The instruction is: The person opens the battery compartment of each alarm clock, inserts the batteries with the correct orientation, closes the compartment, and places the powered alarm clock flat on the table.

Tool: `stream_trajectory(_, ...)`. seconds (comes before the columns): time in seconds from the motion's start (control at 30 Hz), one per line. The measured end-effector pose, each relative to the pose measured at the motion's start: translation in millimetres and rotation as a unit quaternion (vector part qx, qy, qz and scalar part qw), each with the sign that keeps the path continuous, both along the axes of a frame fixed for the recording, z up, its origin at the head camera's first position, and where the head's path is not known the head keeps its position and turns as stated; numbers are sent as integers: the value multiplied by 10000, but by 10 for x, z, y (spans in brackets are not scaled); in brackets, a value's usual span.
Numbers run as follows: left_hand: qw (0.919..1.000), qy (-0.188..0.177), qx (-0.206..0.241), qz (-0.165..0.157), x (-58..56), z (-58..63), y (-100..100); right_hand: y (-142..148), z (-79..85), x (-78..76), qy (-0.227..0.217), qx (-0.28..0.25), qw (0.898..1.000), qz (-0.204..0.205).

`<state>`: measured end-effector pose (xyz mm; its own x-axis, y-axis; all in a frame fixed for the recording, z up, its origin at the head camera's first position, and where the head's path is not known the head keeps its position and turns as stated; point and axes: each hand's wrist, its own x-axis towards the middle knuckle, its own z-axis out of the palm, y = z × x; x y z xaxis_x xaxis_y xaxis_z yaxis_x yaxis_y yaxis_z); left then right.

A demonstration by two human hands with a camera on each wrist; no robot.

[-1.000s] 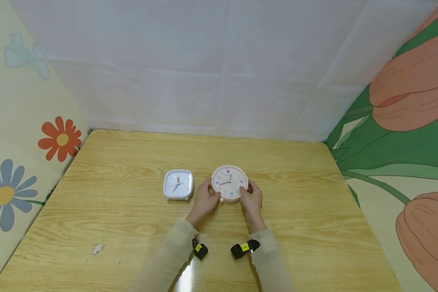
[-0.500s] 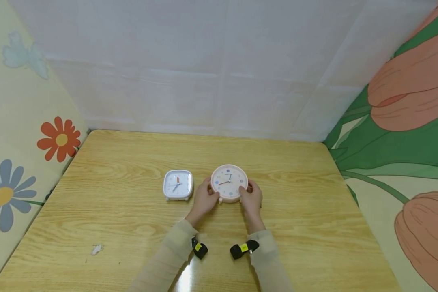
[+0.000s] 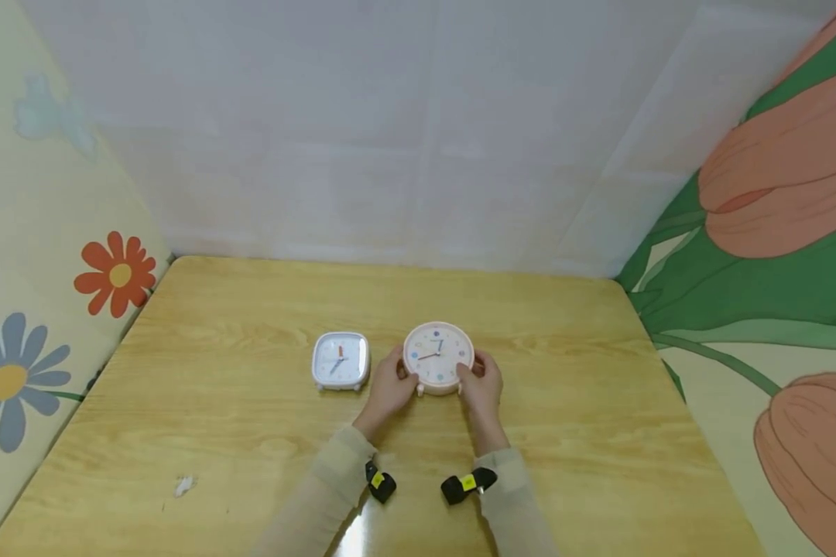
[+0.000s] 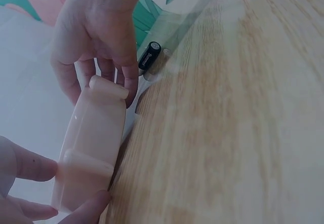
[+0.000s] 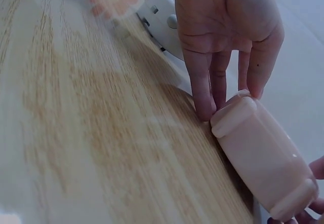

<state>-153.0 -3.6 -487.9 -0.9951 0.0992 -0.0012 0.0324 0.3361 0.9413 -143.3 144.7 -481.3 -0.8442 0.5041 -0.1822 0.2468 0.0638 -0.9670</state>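
The pale backdrop [image 3: 320, 116] and the flowered side panels, left [image 3: 49, 201] and right [image 3: 787, 309], all sit slightly lower in the head view than half a second ago. The desk [image 3: 251, 418] drops by the same small amount, so the things on it look practically unmoved relative to its edges. Both light sleeves reach in from the near side, slanting toward each other. At their ends, the left hand [image 3: 390, 391] and the right hand [image 3: 484, 391] flank the pink clock [image 3: 437, 363] just as before, each thumb at the lower front rim and the other fingers curled around the side. The fingers grip the clock from both sides, in the middle of the desk.

The clock is round and shallow, with a smooth pale pink casing and a face turned up toward the head camera. Coloured dots mark its dial; a short blue pointer [image 3: 440, 345] stands near the top and a longer reddish pointer [image 3: 428, 357] slants to the lower left. A smaller white clock [image 3: 340, 362], square with rounded corners, stands just beside the left hand. The pink clock's stubby feet [image 4: 109, 86] show up close, and near the right hand is a dark cylinder [image 4: 150, 57]; whether they touch cannot be told.
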Motion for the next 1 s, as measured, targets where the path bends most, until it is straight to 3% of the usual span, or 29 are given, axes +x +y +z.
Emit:
stream_trajectory(0.27,10000,-82,20,38,53,-22,-1,18,-50,50,10,-9,10000,71)
stream_trajectory(0.57,9999,60,-23,90,71,-64,-2,-4,-32,90,14,-389,9992,73)
stream_trajectory(1.0,9990,83,384,190,99,-65,12,19,60,90,-2,-68,9999,132)
